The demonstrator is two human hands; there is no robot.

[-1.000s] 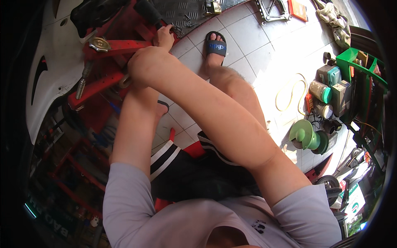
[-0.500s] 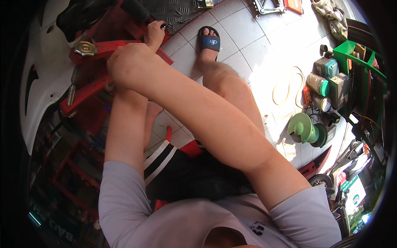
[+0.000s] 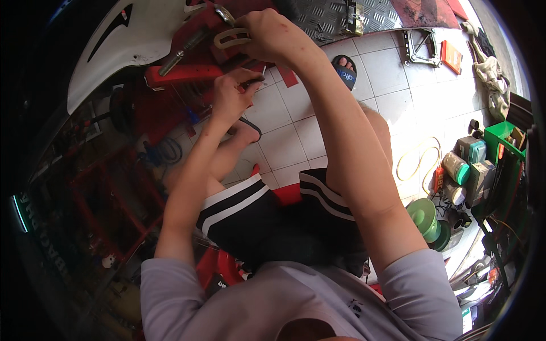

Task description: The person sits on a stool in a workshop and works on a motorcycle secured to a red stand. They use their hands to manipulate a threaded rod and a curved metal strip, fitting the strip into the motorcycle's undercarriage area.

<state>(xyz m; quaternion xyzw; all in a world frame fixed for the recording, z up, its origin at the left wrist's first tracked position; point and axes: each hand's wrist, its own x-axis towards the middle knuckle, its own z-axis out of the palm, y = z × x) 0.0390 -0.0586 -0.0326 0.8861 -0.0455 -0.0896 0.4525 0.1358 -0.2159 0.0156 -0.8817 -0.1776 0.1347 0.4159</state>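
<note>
My left hand point(image 3: 232, 96) is closed in a pinch, low beside the red metal frame point(image 3: 185, 74). Between its fingertips is a small dark piece with a thin pale metal pin point(image 3: 263, 71); its kind is unclear. Higher and to the right, my right hand point(image 3: 268, 35) is curled at a tan, slotted loop-shaped piece point(image 3: 232, 38), seemingly gripping it. Part of its fingers is hidden from this angle. A shiny metal knob point(image 3: 224, 15) sits just above that loop. A threaded metal rod point(image 3: 181, 57) slants over the red frame, left of both hands.
White bodywork point(image 3: 114, 51) rises at upper left. A dark treadplate point(image 3: 324, 23) carries small metal parts. On the tiled floor point(image 3: 296, 139) lie a metal bracket point(image 3: 422, 48), a red box point(image 3: 451, 57) and a pale cord point(image 3: 418, 159). Jars and a green bowl point(image 3: 422, 217) stand right.
My arms were crossed at the red frame and are now apart. My left hand shows lower, and the tan loop has come into view at my right hand. The view has shifted left.
</note>
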